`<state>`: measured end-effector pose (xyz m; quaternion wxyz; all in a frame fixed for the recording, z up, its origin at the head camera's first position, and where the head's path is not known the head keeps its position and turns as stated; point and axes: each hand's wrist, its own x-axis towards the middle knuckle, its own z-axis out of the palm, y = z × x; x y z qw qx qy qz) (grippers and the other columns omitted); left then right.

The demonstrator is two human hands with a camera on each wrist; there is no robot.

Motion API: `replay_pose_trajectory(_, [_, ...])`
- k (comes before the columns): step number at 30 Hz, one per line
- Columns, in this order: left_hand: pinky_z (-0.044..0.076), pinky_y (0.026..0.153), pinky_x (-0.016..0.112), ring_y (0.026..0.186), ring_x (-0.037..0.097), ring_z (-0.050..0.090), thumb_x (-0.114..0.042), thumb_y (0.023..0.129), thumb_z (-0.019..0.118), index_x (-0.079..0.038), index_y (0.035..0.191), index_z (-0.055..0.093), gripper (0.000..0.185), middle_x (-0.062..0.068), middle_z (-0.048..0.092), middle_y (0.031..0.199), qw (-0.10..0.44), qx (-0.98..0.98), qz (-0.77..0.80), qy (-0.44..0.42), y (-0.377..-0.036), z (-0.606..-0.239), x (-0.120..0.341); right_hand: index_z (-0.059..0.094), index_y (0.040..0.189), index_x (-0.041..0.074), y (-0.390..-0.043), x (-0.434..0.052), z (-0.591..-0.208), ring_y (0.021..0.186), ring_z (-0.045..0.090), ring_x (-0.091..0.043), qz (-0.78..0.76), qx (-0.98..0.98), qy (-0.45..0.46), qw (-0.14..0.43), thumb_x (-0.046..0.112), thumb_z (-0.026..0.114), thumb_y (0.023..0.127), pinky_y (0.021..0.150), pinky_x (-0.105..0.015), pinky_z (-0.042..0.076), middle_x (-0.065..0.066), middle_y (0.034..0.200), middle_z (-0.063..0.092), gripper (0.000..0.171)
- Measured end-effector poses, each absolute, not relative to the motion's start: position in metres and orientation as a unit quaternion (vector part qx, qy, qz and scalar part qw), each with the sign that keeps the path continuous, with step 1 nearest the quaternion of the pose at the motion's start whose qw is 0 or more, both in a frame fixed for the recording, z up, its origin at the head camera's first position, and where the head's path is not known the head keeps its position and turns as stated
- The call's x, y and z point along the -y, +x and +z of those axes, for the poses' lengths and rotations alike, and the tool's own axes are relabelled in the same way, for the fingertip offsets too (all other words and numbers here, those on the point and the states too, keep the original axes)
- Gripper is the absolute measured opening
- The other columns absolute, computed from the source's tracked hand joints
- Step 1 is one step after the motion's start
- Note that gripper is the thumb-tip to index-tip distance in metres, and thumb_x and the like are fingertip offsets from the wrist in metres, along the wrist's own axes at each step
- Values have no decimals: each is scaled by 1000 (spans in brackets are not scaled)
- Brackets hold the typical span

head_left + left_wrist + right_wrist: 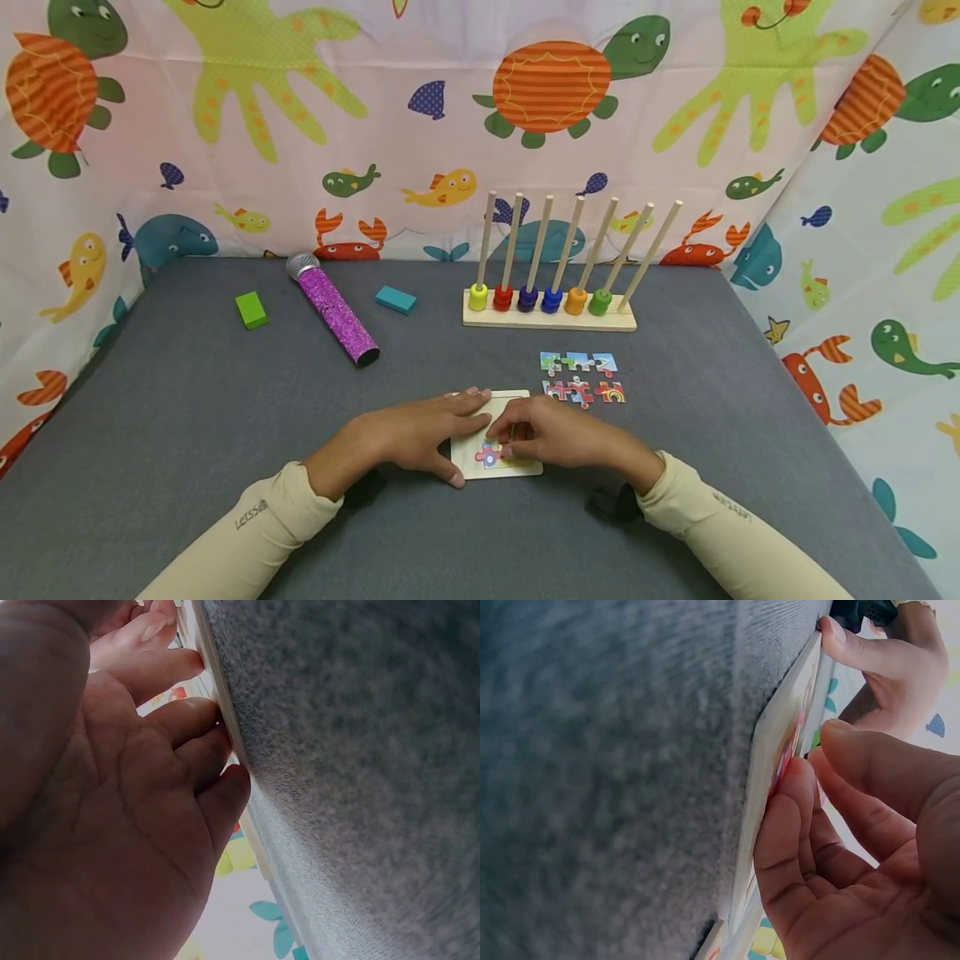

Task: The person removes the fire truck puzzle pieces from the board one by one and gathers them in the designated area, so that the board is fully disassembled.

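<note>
The person is fitting a jigsaw piece (491, 455) into the puzzle board (517, 467), which lies on the grey table (187, 433) near its front edge. The left hand (420, 437) lies flat with straight fingers, steadying the board; the right hand (551, 433) presses the piece with curled fingertips. Next, a piece from the loose pieces (581, 377) just beyond the board probably needs picking up and aligning.

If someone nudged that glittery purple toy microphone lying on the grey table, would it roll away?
Probably: the glittery purple toy microphone is a cylinder lying on its side, so a sideways push would likely roll it. The grey felt-like table cover may slow it. It looks like a light toy.
</note>
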<state>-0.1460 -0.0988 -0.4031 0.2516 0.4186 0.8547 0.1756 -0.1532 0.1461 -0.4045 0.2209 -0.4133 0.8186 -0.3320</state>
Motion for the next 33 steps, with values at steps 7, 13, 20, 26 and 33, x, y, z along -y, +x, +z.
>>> replay_pose_trajectory(7, [11, 116, 39, 147, 21, 5, -41, 84, 75, -9, 152, 33, 86, 5, 9, 162, 255, -856, 179, 413, -147, -403, 99, 72, 110, 6, -155, -142, -405, 77, 54, -5, -306, -820, -434, 213, 7, 69, 90, 68, -24, 48, 3, 91, 60, 20])
replay_pose_trajectory(13, [12, 116, 39, 147, 21, 5, -42, 84, 74, -10, 152, 34, 86, 5, 10, 162, 253, -857, 177, 413, -147, -402, 101, 70, 113, 5, -154, -139, -405, 76, 51, -9, -282, -822, -443, 220, 5, 71, 88, 67, -22, 45, 3, 90, 55, 25])
replay_pose_trajectory(20, [11, 116, 38, 147, 20, 5, -43, 83, 75, -13, 153, 31, 88, 3, 10, 162, 249, -856, 178, 416, -147, -405, 98, 65, 111, 7, -149, -141, -407, 76, 50, -9, -276, -829, -438, 210, 4, 71, 86, 68, -23, 44, 3, 89, 52, 26])
replay_pose_trajectory(26, [12, 116, 37, 147, 19, 7, -43, 82, 76, -14, 153, 30, 90, 3, 12, 162, 250, -859, 179, 410, -147, -406, 96, 60, 109, 10, -148, -143, -406, 73, 51, -8, -306, -822, -426, 223, 2, 71, 87, 66, -24, 46, 4, 85, 55, 25])
replay_pose_trajectory(33, [12, 116, 37, 147, 19, 6, -43, 82, 76, -13, 152, 35, 86, 3, 12, 162, 252, -858, 175, 412, -147, -406, 98, 68, 107, 11, -150, -143, -408, 77, 56, -4, -316, -821, -429, 205, 3, 64, 92, 68, -24, 49, 9, 93, 65, 18])
